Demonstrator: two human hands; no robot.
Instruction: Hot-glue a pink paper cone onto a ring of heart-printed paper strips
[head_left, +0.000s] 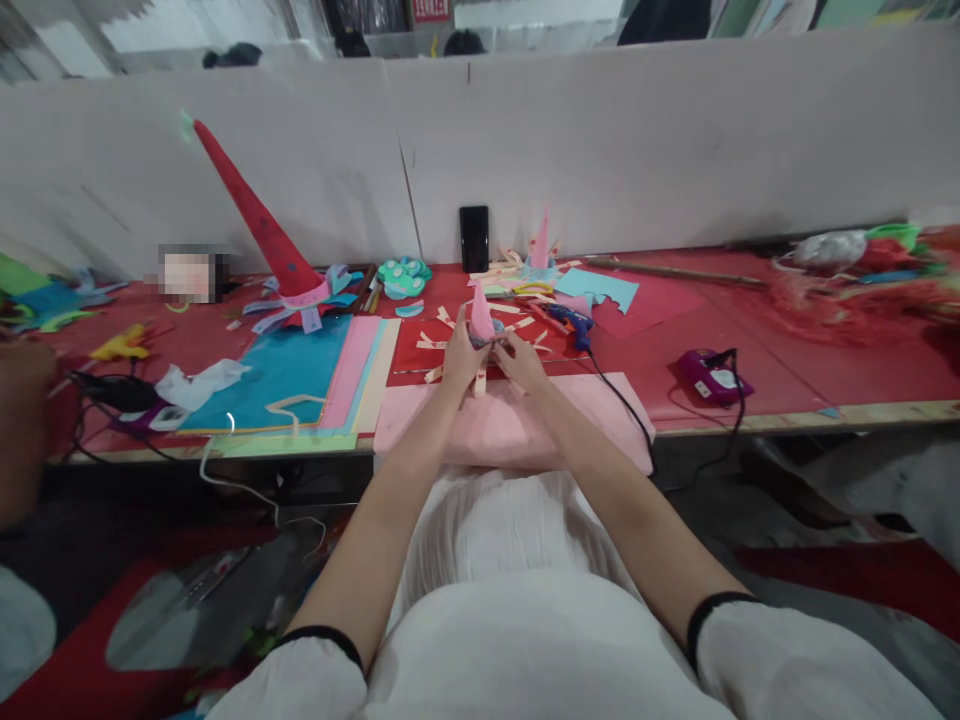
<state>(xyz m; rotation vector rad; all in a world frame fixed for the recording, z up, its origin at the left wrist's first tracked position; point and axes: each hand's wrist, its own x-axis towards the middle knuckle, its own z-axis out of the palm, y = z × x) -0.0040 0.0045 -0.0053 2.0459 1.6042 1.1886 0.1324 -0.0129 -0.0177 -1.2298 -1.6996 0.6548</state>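
One pale partition (637, 150), standing along the far side and screening the bench from the room behind, where light glares through cluttered openings. One long tabletop (641, 365), red-covered, flat, its bare wooden edge showing at front. One stack of coloured sheets (277, 370), blue uppermost, laid to the left, presumably for easy reach. One pink padded cloth (510, 425), at the near edge, perhaps cushioning the forearms. One tall red cone (259, 215), tilted, flaps spread about its base. One pink-coned paper piece (481, 312), roughly upright at table centre, directly before the wearer, pale strips radiating around it. One left hand (463, 350), fingers curled closed against the base's left side, seemingly to steady it. One right hand (521, 362), fingertips drawn together on the base's right edge, apparently for finer handling. One blue glue gun (576, 325), lying right of the piece, seemingly within quick reach. One black phone (474, 240), propped upright against the partition.
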